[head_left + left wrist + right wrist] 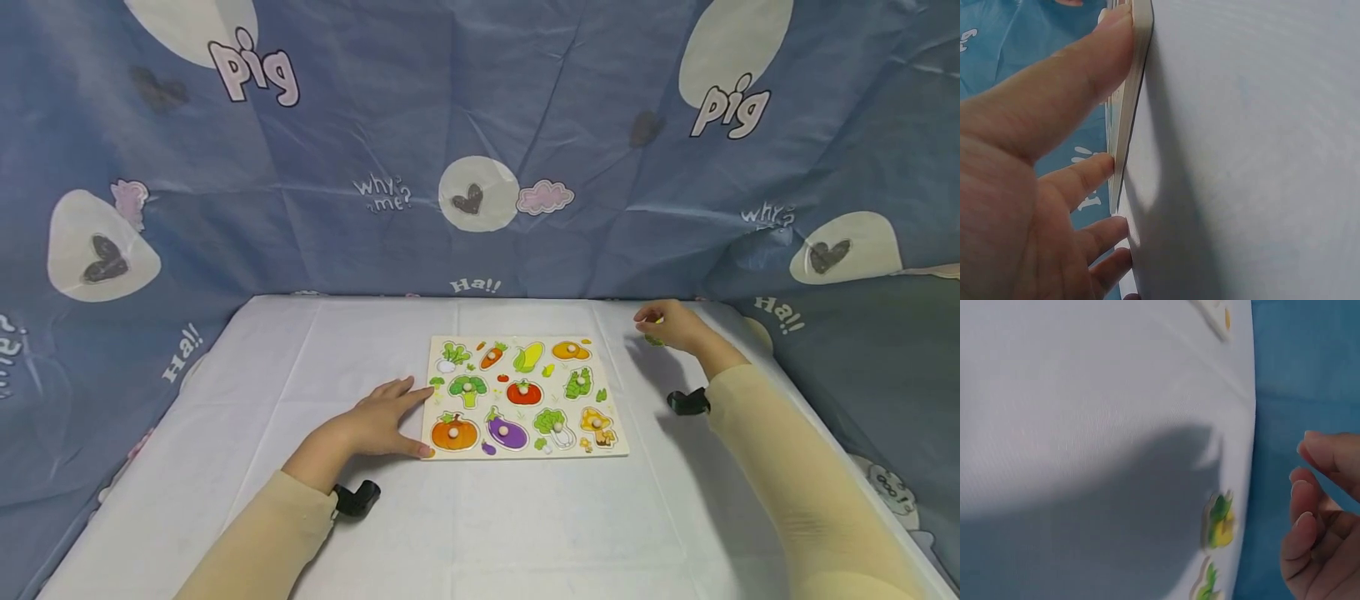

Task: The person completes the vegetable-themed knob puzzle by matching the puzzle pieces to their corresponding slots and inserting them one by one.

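A flat vegetable puzzle board [491,412] lies on the white table, with pictured pieces such as an orange pumpkin, a purple eggplant and a red tomato; several carry small round knobs. My left hand [378,421] touches its left side, thumb at the near left corner, index finger spread farther up the edge. Beyond the board's far right corner, my right hand [672,325] hovers with loosely bent fingers. In the right wrist view nothing sits between its thumb and fingers. A yellow and green puzzle piece [1221,525] and a green one [1207,584] lie on the cloth near that hand.
White cloth [540,525] covers the table. A blue printed curtain [480,100] hangs behind it and along both sides. Black wrist devices [357,500] show at both sleeves. The right arm casts a shadow over the table's right part.
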`<action>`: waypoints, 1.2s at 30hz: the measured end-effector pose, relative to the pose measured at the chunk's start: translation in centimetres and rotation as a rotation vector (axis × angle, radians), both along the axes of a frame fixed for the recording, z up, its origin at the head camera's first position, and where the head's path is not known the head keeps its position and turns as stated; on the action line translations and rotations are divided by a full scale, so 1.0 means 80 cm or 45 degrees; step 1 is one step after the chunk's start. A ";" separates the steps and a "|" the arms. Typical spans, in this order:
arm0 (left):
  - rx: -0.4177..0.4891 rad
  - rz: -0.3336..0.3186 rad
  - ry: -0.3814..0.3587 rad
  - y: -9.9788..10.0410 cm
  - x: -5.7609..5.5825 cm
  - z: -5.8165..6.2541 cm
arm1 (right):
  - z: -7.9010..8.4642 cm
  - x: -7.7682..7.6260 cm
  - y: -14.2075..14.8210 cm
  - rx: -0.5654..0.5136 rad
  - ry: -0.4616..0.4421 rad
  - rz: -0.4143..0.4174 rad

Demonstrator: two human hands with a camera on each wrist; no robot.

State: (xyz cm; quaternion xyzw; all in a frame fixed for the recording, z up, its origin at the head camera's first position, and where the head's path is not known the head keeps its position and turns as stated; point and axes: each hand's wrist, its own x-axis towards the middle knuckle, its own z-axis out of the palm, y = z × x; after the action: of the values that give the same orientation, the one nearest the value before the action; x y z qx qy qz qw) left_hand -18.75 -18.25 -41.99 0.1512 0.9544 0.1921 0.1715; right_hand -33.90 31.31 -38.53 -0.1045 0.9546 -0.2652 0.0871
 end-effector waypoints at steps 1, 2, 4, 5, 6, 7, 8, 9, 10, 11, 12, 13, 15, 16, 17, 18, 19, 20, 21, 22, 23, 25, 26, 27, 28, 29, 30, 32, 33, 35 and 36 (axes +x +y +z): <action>0.001 0.000 -0.001 0.000 0.000 -0.001 | -0.001 -0.001 0.003 -0.005 -0.003 -0.015; 0.001 0.000 -0.001 0.000 0.000 -0.001 | -0.002 -0.002 0.006 -0.010 -0.006 -0.024; 0.001 0.000 -0.002 0.000 0.000 -0.001 | -0.006 -0.004 0.013 -0.017 -0.016 -0.048; 0.001 0.000 -0.002 0.000 0.000 -0.001 | -0.007 -0.006 0.015 -0.022 -0.022 -0.060; 0.001 0.000 -0.003 0.000 0.000 -0.001 | -0.009 -0.007 0.018 -0.025 -0.024 -0.072; 0.001 -0.002 -0.002 0.000 0.000 -0.001 | -0.011 -0.009 0.020 -0.028 -0.026 -0.082; 0.003 -0.003 -0.001 0.000 0.000 -0.001 | -0.014 -0.010 0.023 -0.032 -0.027 -0.091; 0.005 -0.005 -0.001 0.000 0.000 0.000 | -0.016 -0.011 0.025 -0.040 -0.030 -0.106; 0.007 -0.007 -0.002 0.000 0.000 0.000 | -0.018 -0.012 0.026 -0.052 -0.031 -0.119; 0.009 -0.008 -0.004 0.001 0.000 0.000 | -0.020 -0.013 0.028 -0.058 -0.033 -0.130; 0.011 -0.010 -0.004 0.001 0.000 0.001 | -0.022 -0.014 0.030 -0.067 -0.036 -0.143; 0.014 -0.014 -0.003 0.001 0.000 0.001 | -0.024 -0.014 0.032 -0.074 -0.038 -0.156; 0.014 -0.015 -0.007 0.001 0.001 0.001 | -0.027 -0.016 0.035 -0.087 -0.043 -0.186; 0.013 -0.015 -0.009 0.002 0.001 0.001 | -0.029 -0.017 0.036 -0.089 -0.041 -0.199; 0.011 -0.014 -0.010 0.001 0.001 0.001 | -0.030 -0.018 0.037 -0.094 -0.041 -0.210; 0.010 -0.014 -0.009 0.001 0.000 0.001 | -0.032 -0.019 0.037 -0.100 -0.037 -0.221; 0.010 -0.015 -0.007 0.001 0.000 0.001 | -0.034 -0.020 0.038 -0.102 -0.033 -0.232; 0.009 -0.011 -0.008 0.000 0.000 0.001 | -0.036 -0.021 0.038 -0.105 -0.030 -0.237; 0.009 -0.009 -0.009 0.000 0.000 0.000 | -0.037 -0.022 0.038 -0.104 -0.022 -0.240; 0.011 -0.009 -0.006 0.000 0.000 0.000 | -0.039 -0.023 0.038 -0.098 -0.021 -0.243; 0.012 -0.011 -0.004 -0.001 0.000 -0.001 | -0.041 -0.024 0.039 -0.097 -0.026 -0.247; 0.018 -0.016 -0.003 0.000 0.000 -0.001 | -0.044 -0.026 0.039 -0.087 -0.043 -0.255; 0.021 -0.017 -0.004 0.000 0.000 -0.001 | -0.045 -0.027 0.039 -0.082 -0.052 -0.262; 0.022 -0.019 -0.004 0.000 0.001 -0.001 | -0.046 -0.027 0.039 -0.074 -0.062 -0.271; 0.022 -0.020 -0.005 0.001 0.001 -0.001 | -0.048 -0.028 0.038 -0.074 -0.079 -0.281; 0.021 -0.019 -0.006 0.001 0.001 0.000 | -0.048 -0.029 0.038 -0.078 -0.092 -0.288; 0.020 -0.017 -0.005 0.001 0.001 0.000 | -0.049 -0.029 0.037 -0.081 -0.101 -0.294; 0.015 -0.009 -0.006 0.001 0.001 0.002 | -0.050 -0.031 0.035 -0.090 -0.114 -0.305; 0.012 -0.006 -0.005 0.001 0.001 0.003 | -0.050 -0.031 0.035 -0.095 -0.119 -0.308; 0.012 -0.003 -0.007 0.001 0.002 0.003 | -0.051 -0.031 0.034 -0.104 -0.131 -0.314; 0.012 -0.003 -0.008 0.001 0.002 0.003 | -0.051 -0.030 0.034 -0.098 -0.132 -0.314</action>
State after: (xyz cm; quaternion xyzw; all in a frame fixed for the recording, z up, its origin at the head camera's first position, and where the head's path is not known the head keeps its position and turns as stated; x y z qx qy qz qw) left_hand -18.63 -18.19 -41.73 0.1526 0.9527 0.1969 0.1740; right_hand -36.34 34.00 -42.62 0.0243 0.9435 -0.3153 0.0990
